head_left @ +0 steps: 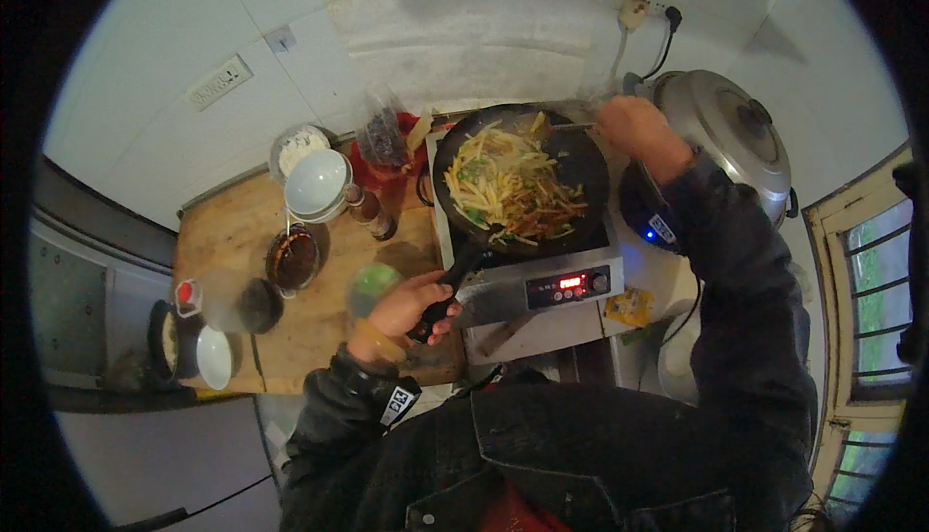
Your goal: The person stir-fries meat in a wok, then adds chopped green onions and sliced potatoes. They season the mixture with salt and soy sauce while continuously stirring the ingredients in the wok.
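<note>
A black wok [588, 179] sits on an induction cooker [503, 292] with a lit red display. In it lies a heap of pale strips [503, 179], with green pieces and browned bits among them. My left hand [399, 311] is closed round the wok's black handle [440, 307] at the near left. Over the wok's far right rim, my right hand [644, 133] is closed on a thin metal-handled cooking utensil [573, 127]. The utensil reaches into the far side of the wok; its working end is hard to make out.
Left on the wooden board [223, 242] stand stacked white bowls [317, 183], a bowl of dark sauce [293, 259], a brown bottle [371, 212] and a clear green-tinted container [375, 285]. A large lidded metal pot [721, 130] stands right. A yellow packet [631, 307] lies beside the cooker.
</note>
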Available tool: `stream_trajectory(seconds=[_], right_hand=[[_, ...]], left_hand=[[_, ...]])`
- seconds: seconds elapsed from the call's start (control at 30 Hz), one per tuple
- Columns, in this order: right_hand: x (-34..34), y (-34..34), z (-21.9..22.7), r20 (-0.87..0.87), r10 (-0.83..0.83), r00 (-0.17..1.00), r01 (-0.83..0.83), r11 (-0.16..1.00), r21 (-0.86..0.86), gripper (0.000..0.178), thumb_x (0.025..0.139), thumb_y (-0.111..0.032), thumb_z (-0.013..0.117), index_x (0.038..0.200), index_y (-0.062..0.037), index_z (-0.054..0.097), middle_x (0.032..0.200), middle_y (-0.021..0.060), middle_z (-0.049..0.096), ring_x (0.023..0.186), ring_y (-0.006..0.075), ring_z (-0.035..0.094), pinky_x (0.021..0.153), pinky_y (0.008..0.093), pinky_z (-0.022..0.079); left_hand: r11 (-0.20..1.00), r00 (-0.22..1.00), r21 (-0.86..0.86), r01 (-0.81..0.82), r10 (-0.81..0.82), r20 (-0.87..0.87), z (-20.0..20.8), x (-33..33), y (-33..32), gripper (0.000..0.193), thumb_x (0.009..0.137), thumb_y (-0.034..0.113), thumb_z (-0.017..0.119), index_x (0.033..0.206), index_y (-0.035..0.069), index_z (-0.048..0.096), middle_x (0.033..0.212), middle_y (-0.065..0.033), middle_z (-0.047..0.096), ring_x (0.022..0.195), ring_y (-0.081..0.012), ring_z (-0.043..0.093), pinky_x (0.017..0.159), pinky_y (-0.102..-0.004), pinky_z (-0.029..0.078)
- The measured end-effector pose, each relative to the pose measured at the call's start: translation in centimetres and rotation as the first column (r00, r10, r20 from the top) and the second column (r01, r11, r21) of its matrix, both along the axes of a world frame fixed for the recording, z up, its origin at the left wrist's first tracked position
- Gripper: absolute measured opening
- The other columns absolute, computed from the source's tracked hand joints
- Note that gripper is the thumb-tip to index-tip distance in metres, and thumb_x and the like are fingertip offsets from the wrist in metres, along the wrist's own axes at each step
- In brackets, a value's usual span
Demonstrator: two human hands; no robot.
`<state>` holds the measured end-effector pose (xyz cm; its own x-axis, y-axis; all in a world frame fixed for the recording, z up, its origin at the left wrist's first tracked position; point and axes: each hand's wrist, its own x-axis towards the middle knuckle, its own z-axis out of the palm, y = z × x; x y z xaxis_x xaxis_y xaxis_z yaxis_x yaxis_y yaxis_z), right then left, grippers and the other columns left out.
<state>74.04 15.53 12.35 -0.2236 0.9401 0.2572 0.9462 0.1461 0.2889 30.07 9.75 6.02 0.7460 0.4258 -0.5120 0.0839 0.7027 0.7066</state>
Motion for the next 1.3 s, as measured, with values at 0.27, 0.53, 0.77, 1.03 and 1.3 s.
stream_trajectory(seconds=[0.27, 0.53, 0.77, 1.03, 1.3], right_hand=[[-4.4, 1.7, -1.4, 0.126, 0.137, 0.983, -0.106, 0.969, -0.225, 0.013, 0.075, -0.008, 0.060, 0.077, -0.0031, 0.072, 0.080, 0.0177, 0.070, 0.078, 0.0372, 0.069, 0.070, 0.0459, 0.057], [-6.1, -6.5, 6.9, 0.051, 0.211, 0.976, -0.192, 0.947, -0.258, 0.015, 0.080, -0.018, 0.065, 0.076, -0.0054, 0.071, 0.077, 0.0179, 0.067, 0.078, 0.0373, 0.068, 0.070, 0.0471, 0.054], [-8.3, -8.2, 3.7, 0.037, 0.242, 0.970, -0.205, 0.886, -0.417, 0.011, 0.073, -0.011, 0.066, 0.078, -0.0025, 0.071, 0.080, 0.0182, 0.068, 0.079, 0.0373, 0.069, 0.070, 0.0462, 0.056], [-4.3, -0.9, 2.4, 0.005, -0.005, 1.000, 0.007, 0.951, -0.308, 0.020, 0.081, -0.020, 0.065, 0.081, -0.0004, 0.071, 0.083, 0.0198, 0.069, 0.081, 0.0392, 0.068, 0.070, 0.0513, 0.053], [-5.5, 6.3, -1.9, -0.348, -0.341, 0.873, 0.055, 0.779, -0.624, 0.037, 0.086, -0.029, 0.058, 0.066, 0.0015, 0.064, 0.058, 0.0131, 0.061, 0.050, 0.0278, 0.061, 0.048, 0.0419, 0.048]], left_hand=[[1.000, 0.999, -0.011, 0.000, 0.000, 0.034, 0.1, 0.0, -0.1, 0.031, 0.098, 0.017, 0.050, 0.125, 0.002, 0.046, 0.084, -0.0065, 0.057, 0.057, -0.0129, 0.050, 0.045, -0.0270, 0.042], [0.999, 0.999, -0.020, -0.028, 0.029, 0.044, 0.1, 0.0, -0.4, 0.024, 0.098, 0.018, 0.050, 0.117, 0.004, 0.048, 0.083, -0.0048, 0.055, 0.055, -0.0108, 0.048, 0.043, -0.0246, 0.039], [1.000, 1.000, -0.006, -0.025, 0.025, 0.002, 0.4, 0.1, -0.4, 0.030, 0.097, 0.019, 0.051, 0.123, 0.004, 0.048, 0.083, -0.0044, 0.055, 0.053, -0.0104, 0.048, 0.042, -0.0240, 0.038], [0.998, 0.999, -0.029, -0.053, 0.053, -0.003, 0.3, -0.1, -0.4, 0.025, 0.097, 0.017, 0.052, 0.118, 0.003, 0.047, 0.084, -0.0071, 0.058, 0.056, -0.0127, 0.051, 0.044, -0.0267, 0.042], [0.999, 0.999, -0.012, -0.043, 0.043, 0.006, 0.3, 0.1, -0.3, 0.025, 0.098, 0.016, 0.052, 0.118, 0.003, 0.047, 0.084, -0.0069, 0.058, 0.055, -0.0127, 0.051, 0.044, -0.0267, 0.043]])
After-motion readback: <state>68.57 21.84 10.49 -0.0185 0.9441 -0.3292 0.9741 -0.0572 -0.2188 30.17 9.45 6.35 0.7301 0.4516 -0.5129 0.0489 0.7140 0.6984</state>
